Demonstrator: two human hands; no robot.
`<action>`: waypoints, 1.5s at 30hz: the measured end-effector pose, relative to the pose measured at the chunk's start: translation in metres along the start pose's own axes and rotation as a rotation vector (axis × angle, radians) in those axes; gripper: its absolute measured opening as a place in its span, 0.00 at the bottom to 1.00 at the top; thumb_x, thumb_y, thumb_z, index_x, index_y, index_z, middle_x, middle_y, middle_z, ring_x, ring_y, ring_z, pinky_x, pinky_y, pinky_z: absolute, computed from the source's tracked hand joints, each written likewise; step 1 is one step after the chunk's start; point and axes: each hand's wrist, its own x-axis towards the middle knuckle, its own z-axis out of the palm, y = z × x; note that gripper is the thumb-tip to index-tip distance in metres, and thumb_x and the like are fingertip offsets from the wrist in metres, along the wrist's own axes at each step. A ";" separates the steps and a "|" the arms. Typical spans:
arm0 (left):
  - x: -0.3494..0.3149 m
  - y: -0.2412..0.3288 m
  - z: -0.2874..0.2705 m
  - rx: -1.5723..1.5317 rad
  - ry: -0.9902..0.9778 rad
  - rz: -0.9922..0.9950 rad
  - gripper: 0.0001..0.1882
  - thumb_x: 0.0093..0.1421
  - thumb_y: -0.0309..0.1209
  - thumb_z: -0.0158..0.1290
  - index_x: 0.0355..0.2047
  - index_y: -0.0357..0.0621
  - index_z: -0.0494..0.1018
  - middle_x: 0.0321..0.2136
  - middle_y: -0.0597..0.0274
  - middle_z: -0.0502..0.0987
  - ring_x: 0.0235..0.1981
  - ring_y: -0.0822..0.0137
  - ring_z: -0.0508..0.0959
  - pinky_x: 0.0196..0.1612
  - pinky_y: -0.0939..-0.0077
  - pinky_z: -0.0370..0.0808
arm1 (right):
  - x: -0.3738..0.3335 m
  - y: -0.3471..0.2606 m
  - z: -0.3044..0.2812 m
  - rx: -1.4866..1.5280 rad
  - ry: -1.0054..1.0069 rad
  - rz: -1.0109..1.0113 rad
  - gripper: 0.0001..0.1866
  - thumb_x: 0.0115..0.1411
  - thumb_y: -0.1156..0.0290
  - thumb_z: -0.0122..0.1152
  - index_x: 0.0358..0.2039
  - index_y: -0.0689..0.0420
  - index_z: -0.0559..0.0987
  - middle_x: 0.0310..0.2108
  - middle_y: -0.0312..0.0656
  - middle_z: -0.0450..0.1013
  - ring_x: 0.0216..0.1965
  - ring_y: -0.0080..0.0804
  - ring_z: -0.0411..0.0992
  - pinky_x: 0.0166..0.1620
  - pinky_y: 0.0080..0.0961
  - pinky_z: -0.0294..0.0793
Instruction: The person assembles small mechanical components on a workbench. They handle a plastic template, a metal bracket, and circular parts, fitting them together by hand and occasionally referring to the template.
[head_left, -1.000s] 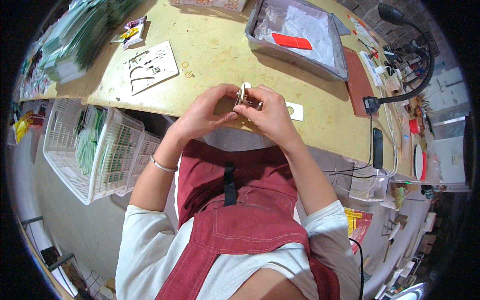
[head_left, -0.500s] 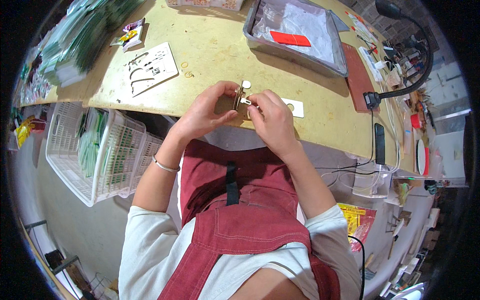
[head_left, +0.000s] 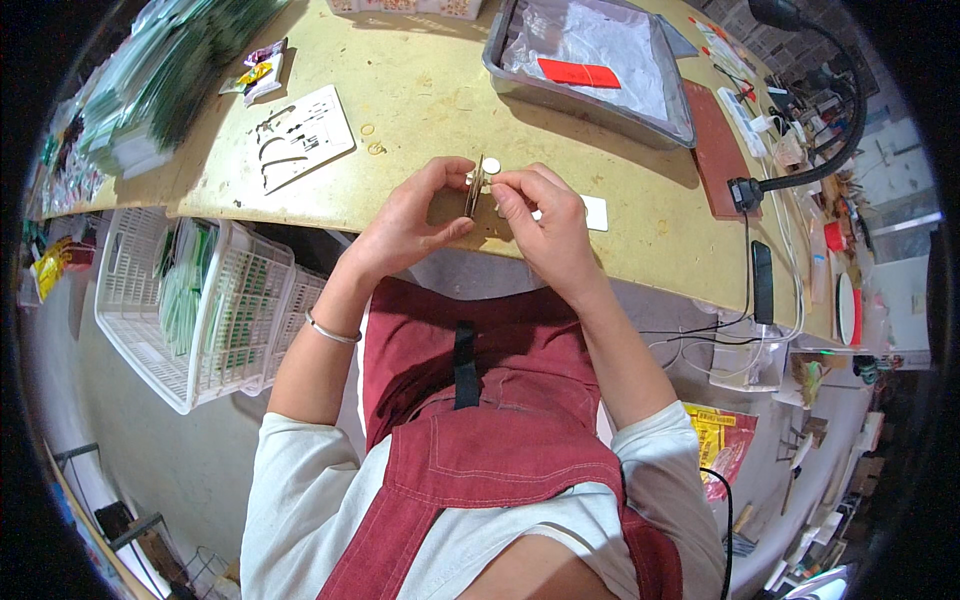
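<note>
Edge-on between the thumb and fingers of my left hand stands a thin, flat, dark metallic piece; its exact kind does not show. My right hand is closed in a pinch at the right side of that piece, on a small part mostly hidden by the fingertips. A small white round disc shows just beyond the fingertips; whether it lies on the table or belongs to the piece I cannot tell. Partly behind my right hand, a white card lies on the yellowish table.
At left lie a white board with small black parts, small packets and stacked clear sleeves. A grey tray holds plastic and a red packet. Rightward are a black lamp arm and phone; white baskets stand below left.
My right hand has moved slightly up and closer to the metallic piece, bringing along the small white part it held. The piece has turned more edge-on; my left hand has barely moved.
</note>
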 end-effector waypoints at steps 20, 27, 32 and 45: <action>-0.001 0.001 0.000 0.027 0.017 -0.008 0.35 0.61 0.26 0.70 0.67 0.40 0.67 0.54 0.55 0.79 0.58 0.63 0.79 0.63 0.67 0.76 | 0.003 0.017 0.010 -0.123 -0.057 0.038 0.09 0.65 0.79 0.61 0.44 0.66 0.83 0.37 0.48 0.78 0.36 0.39 0.79 0.40 0.31 0.77; 0.000 -0.002 0.002 0.017 0.055 0.052 0.36 0.58 0.24 0.70 0.65 0.42 0.68 0.49 0.51 0.81 0.53 0.56 0.82 0.60 0.63 0.78 | -0.003 0.015 0.008 0.098 -0.074 0.183 0.07 0.68 0.72 0.65 0.41 0.63 0.83 0.33 0.43 0.79 0.33 0.36 0.78 0.38 0.33 0.77; -0.001 -0.002 0.002 0.046 0.060 0.054 0.36 0.58 0.23 0.71 0.65 0.42 0.68 0.48 0.52 0.81 0.53 0.56 0.81 0.59 0.63 0.77 | 0.000 0.011 0.001 0.533 -0.199 0.508 0.10 0.74 0.66 0.65 0.42 0.61 0.83 0.30 0.30 0.78 0.30 0.16 0.72 0.36 0.17 0.72; -0.001 -0.009 0.004 0.003 0.063 0.044 0.36 0.57 0.24 0.71 0.65 0.42 0.68 0.48 0.52 0.80 0.53 0.55 0.81 0.60 0.62 0.77 | 0.004 0.007 0.004 0.351 -0.045 0.295 0.10 0.71 0.67 0.70 0.41 0.62 0.85 0.30 0.29 0.78 0.31 0.13 0.71 0.35 0.17 0.71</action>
